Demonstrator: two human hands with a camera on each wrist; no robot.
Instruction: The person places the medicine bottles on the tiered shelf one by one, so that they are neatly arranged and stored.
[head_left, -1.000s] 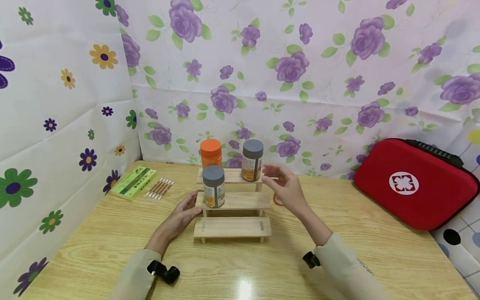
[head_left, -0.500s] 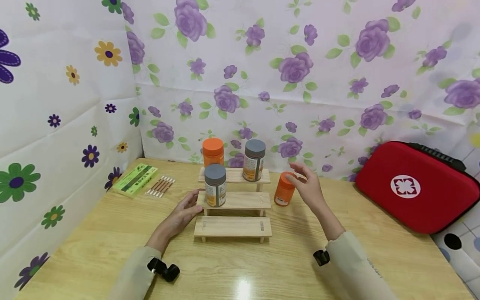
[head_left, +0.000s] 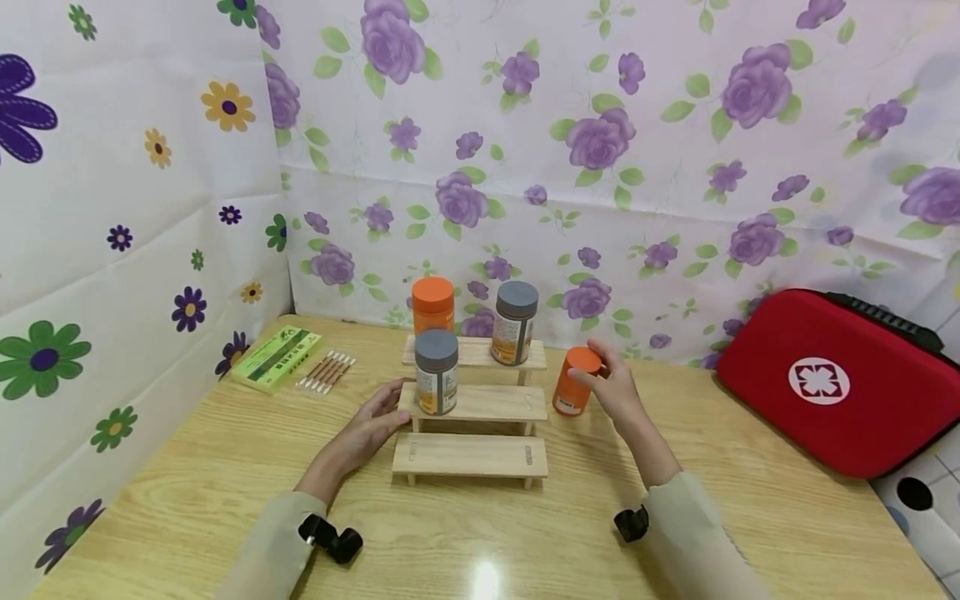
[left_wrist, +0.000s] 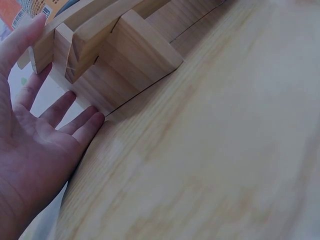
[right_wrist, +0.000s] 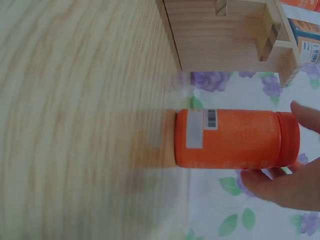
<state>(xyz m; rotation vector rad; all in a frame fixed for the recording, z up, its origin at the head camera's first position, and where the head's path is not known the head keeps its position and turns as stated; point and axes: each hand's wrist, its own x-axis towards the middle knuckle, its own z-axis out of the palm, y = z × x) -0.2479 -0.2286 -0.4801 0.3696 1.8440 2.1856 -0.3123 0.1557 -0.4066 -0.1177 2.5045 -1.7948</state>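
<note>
In the head view my left hand (head_left: 372, 422) holds the left end of a three-step wooden rack (head_left: 471, 454). The left wrist view has its thumb over a board and the fingertips against the rack's side panel. To the rack's right, an orange bottle (head_left: 572, 392) stands upright on the table. My right hand (head_left: 618, 390) has thumb and fingers around its orange cap; the right wrist view shows the bottle's barcode label. On the middle step stands a grey-capped jar (head_left: 437, 383). Another grey-capped jar (head_left: 514, 329) and an orange-capped bottle (head_left: 433, 308) stand on the top step.
At the back left lie a green-and-yellow box (head_left: 277, 358) and a small pack of cotton swabs (head_left: 326, 372). A red first-aid case (head_left: 840, 383) with a white emblem sits at the right. Flowered cloth (head_left: 525, 208) hangs behind the wooden table (head_left: 420, 542).
My right hand has moved from beside the top-step grey-capped jar, right and down to the orange bottle, and has come around its cap. The left hand stays at the rack. The view has shifted slightly.
</note>
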